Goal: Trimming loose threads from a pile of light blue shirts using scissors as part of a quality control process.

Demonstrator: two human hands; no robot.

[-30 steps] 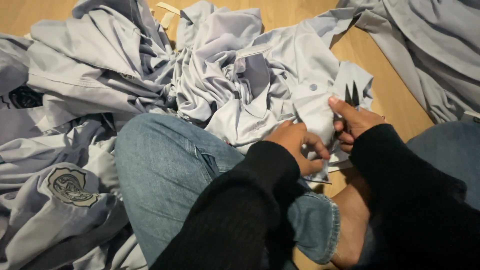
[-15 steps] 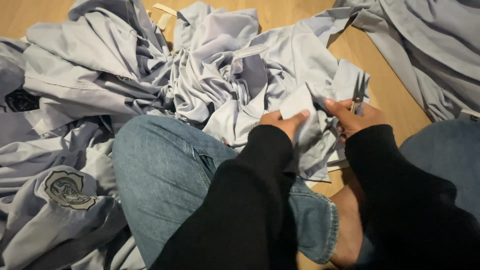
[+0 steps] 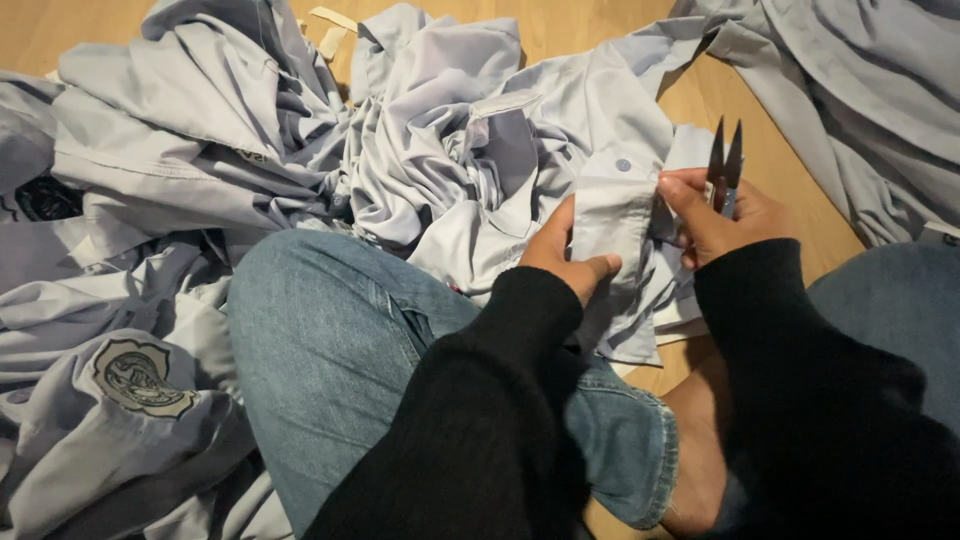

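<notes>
My left hand (image 3: pixel 566 252) grips a pale blue shirt cuff (image 3: pixel 612 212) from the left, thumb along its lower edge. A small button shows near the cuff's top. My right hand (image 3: pixel 718 215) pinches the cuff's right edge with its fingertips and holds small thread snips (image 3: pixel 725 160) in the palm, blades pointing up and slightly apart. The cuff belongs to a crumpled light blue shirt (image 3: pixel 480 140) lying beyond my knee. Both arms wear black sleeves.
I sit on a wooden floor (image 3: pixel 770 150) with my jeans-clad left leg (image 3: pixel 330 350) bent across the middle. Several more light blue shirts lie heaped at the left (image 3: pixel 170 130); one bears an embroidered badge (image 3: pixel 135 375). Another garment (image 3: pixel 850 90) lies at the top right.
Both hands have risen and spread the cuff flat between them. The snips, earlier tucked low in my right hand, now stick up above it.
</notes>
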